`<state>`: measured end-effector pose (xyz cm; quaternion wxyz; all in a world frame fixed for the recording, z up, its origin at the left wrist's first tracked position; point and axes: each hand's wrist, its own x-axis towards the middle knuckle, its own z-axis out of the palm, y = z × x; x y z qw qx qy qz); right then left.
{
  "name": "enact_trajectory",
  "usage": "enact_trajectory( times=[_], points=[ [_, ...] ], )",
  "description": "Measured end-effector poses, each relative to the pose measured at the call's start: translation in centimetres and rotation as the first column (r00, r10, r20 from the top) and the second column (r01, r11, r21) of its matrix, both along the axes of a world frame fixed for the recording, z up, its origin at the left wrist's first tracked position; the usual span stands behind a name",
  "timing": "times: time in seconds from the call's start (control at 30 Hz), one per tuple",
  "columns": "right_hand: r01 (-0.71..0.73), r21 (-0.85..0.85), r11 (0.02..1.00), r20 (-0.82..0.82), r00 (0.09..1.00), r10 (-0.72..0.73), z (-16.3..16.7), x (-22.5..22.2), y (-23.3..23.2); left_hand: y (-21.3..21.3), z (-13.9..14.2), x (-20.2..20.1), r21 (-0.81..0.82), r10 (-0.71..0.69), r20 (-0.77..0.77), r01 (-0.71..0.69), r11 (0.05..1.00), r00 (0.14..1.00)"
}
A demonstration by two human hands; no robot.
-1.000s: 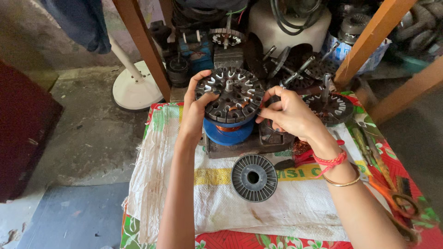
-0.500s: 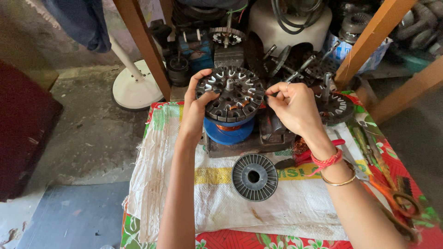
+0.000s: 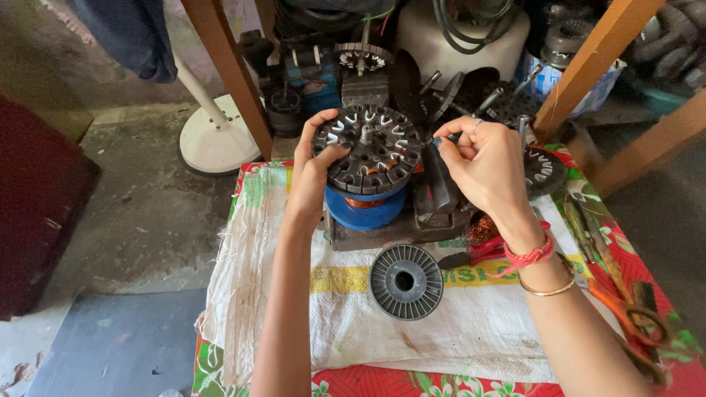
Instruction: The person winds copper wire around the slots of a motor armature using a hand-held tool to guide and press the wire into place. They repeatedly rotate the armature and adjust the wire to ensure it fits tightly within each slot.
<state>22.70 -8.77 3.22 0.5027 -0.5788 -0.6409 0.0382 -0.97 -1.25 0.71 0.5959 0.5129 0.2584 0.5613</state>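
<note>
Head view: the left hand (image 3: 312, 173) grips the rim of a dark slotted stator core (image 3: 368, 149), fingers curled over its far edge and thumb on the near side, holding it steady. The core sits on a blue spool of copper wire (image 3: 365, 207), on a metal stand at the back of the counter (image 3: 243, 294), which is covered by a white woven sack. The right hand (image 3: 485, 165) is just beside the core's right edge, its thumb and forefinger pinched narrow on something thin; it looks like fine wire, though I cannot tell for sure.

Judged from this, the step in hand is feeding wire into the core's slots. The next move calls for a steady left grip and a fine, taut guide into one slot.

Counted: one core in hand, a second slotted core (image 3: 543, 170) behind the right wrist, a third (image 3: 361, 57) further back; one empty grey spool (image 3: 406, 281) lying flat; one red-handled pair of pliers (image 3: 482, 251); one white fan base (image 3: 213, 140) on the floor.
</note>
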Motion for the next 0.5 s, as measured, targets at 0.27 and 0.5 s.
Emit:
enact_trajectory(
  times=[0.27,0.5],
  points=[
    [0.019,0.08,0.997,0.092,0.995,-0.026,0.73,0.2,-0.66,-0.26,0.22,-0.07,0.003,0.016,-0.028,-0.015,1.0,0.999],
    [-0.006,0.115,0.993,0.139,0.99,-0.01,0.98,0.33,-1.0,-0.19,0.17,-0.06,0.001,0.013,-0.019,-0.013,1.0,1.0]
  ],
)
